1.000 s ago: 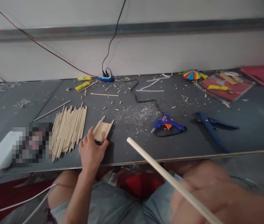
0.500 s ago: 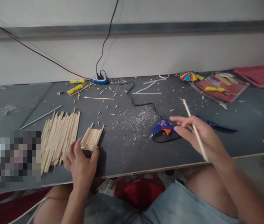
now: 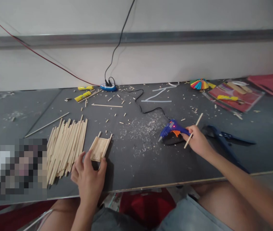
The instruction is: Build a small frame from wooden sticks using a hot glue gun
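A small panel of wooden sticks [image 3: 99,149], with two rails jutting out at its far end, lies flat on the table. My left hand [image 3: 89,175] holds its near end, thumb on the right side and fingers on the left. My right hand [image 3: 199,141] is closed around a single wooden stick [image 3: 199,119], which slants up through the fingers. The same fingers touch the handle end of a blue glue gun [image 3: 167,130] with an orange trigger and a lit red light. Its nozzle points left and down at the table.
Left of the panel lies a pile of wooden sticks [image 3: 66,147]. Blue-handled cutters [image 3: 219,144] lie right of my right hand. A cord runs back to a blue power socket [image 3: 108,87]. Yellow tubes [image 3: 83,96], glue scraps [image 3: 148,131] and a red packet [image 3: 235,96] lie around.
My right hand has come down to the glue gun's handle, with the stick still in its fingers. My left hand stays at the panel. The whole view has shifted slightly.
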`<state>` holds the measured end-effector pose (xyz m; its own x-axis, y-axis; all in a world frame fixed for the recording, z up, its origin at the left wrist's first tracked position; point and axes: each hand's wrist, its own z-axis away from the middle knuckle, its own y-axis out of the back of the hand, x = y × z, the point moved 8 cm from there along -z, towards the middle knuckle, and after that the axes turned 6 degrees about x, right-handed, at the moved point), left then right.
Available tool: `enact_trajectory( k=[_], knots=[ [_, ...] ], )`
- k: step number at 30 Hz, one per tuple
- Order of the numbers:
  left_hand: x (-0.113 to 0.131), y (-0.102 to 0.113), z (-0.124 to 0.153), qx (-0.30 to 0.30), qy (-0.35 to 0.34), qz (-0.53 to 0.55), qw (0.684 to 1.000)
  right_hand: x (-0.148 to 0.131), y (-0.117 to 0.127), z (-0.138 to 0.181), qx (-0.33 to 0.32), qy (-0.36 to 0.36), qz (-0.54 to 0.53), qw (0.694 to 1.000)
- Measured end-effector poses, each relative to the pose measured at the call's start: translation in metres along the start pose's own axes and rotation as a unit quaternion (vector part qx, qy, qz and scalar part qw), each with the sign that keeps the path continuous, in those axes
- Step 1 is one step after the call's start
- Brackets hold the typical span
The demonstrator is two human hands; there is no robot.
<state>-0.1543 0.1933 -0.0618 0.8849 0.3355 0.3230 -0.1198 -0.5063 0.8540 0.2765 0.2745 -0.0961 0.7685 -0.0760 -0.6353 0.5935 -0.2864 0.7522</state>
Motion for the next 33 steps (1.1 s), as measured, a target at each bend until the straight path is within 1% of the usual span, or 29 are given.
enact_trajectory(
  k=[3, 9, 13, 18, 21, 25, 28, 30, 33],
  knots=[
    [-0.002, 0.000, 0.001, 0.001, -0.004, -0.006, 1.000, -0.005, -0.005, -0.022, 0.046, -0.016, -0.023, 0.999],
    [-0.009, -0.004, 0.002, -0.011, 0.000, -0.019, 1.000, -0.015, -0.012, -0.062, 0.104, -0.047, 0.029, 0.993],
    [-0.010, -0.006, 0.002, -0.012, -0.007, -0.015, 1.000, -0.014, -0.020, -0.077, 0.111, -0.057, 0.062, 0.990],
    [-0.012, -0.006, 0.002, -0.009, -0.008, -0.006, 1.000, -0.013, -0.025, -0.081, 0.098, -0.057, 0.084, 0.990],
    [-0.012, -0.006, 0.003, -0.004, -0.011, 0.002, 1.000, -0.014, -0.022, -0.078, 0.088, -0.047, 0.081, 0.992],
    [-0.012, -0.003, 0.003, 0.008, -0.007, 0.018, 1.000, -0.022, -0.002, -0.068, 0.109, -0.010, 0.050, 0.993],
    [-0.012, 0.005, 0.003, 0.055, -0.012, 0.052, 0.997, -0.036, 0.013, -0.050, 0.114, 0.024, 0.009, 0.993],
    [-0.014, 0.013, 0.005, 0.100, -0.018, 0.084, 0.991, -0.052, 0.017, -0.033, 0.094, 0.044, -0.019, 0.994],
    [-0.016, 0.022, 0.009, 0.141, -0.034, 0.125, 0.982, -0.082, 0.016, 0.003, 0.028, 0.077, -0.078, 0.994]
  ],
)
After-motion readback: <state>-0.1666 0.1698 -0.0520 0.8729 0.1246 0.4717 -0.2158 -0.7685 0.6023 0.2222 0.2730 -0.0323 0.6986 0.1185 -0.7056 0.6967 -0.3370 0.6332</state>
